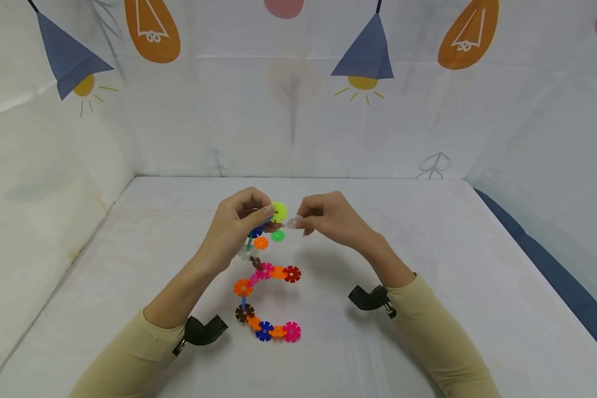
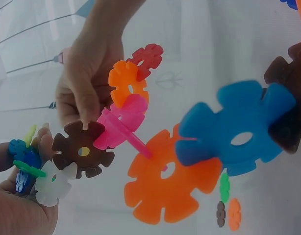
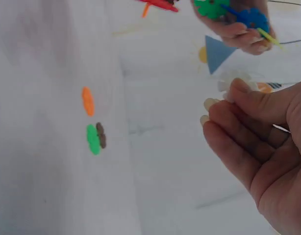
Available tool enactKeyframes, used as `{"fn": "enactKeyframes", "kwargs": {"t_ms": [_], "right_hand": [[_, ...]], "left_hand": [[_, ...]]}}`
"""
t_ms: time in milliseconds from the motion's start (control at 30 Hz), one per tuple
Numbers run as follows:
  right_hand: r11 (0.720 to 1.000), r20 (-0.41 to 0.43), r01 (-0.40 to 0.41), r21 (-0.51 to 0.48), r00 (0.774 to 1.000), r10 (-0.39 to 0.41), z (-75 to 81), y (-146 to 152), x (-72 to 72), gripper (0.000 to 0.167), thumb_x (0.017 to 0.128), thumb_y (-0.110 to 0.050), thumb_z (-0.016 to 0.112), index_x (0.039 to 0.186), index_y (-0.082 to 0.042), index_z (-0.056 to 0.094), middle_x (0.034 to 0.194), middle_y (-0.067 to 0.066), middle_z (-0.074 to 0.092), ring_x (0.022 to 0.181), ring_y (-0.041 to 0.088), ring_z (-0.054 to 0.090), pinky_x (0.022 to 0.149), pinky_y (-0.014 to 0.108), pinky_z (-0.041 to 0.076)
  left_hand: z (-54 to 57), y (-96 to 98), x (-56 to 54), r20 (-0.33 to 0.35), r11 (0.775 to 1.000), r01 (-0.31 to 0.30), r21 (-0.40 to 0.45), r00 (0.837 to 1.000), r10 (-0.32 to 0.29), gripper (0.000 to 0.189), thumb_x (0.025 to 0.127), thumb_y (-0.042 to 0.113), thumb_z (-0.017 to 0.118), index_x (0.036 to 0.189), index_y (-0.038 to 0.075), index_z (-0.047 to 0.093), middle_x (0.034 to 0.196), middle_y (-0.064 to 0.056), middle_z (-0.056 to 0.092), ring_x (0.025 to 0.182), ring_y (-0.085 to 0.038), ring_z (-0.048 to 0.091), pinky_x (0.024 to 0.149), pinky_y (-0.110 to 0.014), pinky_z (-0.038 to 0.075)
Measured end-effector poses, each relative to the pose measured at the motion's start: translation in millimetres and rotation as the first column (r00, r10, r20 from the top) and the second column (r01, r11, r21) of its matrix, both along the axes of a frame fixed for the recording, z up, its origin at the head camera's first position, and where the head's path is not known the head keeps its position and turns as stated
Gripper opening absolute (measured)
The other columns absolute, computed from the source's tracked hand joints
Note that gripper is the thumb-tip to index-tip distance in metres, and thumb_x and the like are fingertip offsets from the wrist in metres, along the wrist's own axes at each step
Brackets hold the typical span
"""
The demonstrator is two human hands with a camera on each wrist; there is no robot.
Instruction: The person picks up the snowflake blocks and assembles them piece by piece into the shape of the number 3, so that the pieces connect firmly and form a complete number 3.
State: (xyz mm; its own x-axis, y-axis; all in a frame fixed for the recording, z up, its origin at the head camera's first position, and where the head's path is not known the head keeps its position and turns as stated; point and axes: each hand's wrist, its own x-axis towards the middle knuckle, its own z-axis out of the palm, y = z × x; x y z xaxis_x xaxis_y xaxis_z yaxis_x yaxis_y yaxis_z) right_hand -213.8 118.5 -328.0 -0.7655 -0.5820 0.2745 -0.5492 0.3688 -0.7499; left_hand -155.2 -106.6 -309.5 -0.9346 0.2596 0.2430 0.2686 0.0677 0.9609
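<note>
My left hand (image 1: 229, 229) pinches the upper end of a chain of interlocking flower-shaped discs, near a yellow disc (image 1: 278, 212). From there the chain runs down toward me through blue, green, white, brown (image 2: 83, 149), pink and orange (image 2: 170, 182) discs. A side branch ends in a red disc (image 1: 292, 274), and the lower end is a pink disc (image 1: 292, 331). Just right of the yellow disc, my right hand (image 1: 335, 218) pinches a single whitish translucent disc (image 3: 234, 84) between thumb and finger. That disc stands apart from the chain in the right wrist view.
Loose orange (image 3: 87, 101), green (image 3: 93, 139) and brown (image 3: 101, 135) discs lie on the white tabletop (image 1: 403, 342), beyond the chain. White cloth printed with lamps hangs behind and at the sides. Black wrist-worn devices (image 1: 205, 330) sit at both sleeves.
</note>
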Motion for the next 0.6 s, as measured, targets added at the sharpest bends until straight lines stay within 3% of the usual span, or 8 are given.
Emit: {"fn": "enactKeyframes", "kwargs": {"t_ms": [400,600], "right_hand": [[0.988,-0.153,-0.041,-0.150,0.988,0.018,15.9,2,16.5,0.011,0.088,-0.005,0.073,0.078,-0.007,0.069,0.074,0.002,0.071,0.062,0.011,0.067,0.061,0.030,0.058],[0.990,-0.304,-0.059,-0.128,0.952,0.017,17.3,1,20.9,0.010,0.086,-0.004,0.075,0.079,-0.008,0.070,0.073,0.000,0.070,0.060,0.009,0.063,0.060,0.025,0.057]], "left_hand": [[-1.1,-0.3,0.2,-0.006,1.000,-0.010,0.005,1.000,0.010,0.016,0.101,0.016,0.057,0.103,-0.001,0.057,0.093,-0.013,0.062,0.079,-0.020,0.071,0.080,-0.030,0.061],[-1.5,1.6,0.9,-0.007,1.000,-0.001,0.014,1.000,0.001,0.016,0.101,0.014,0.057,0.103,-0.002,0.057,0.093,-0.012,0.061,0.080,-0.020,0.070,0.080,-0.030,0.061]]}}
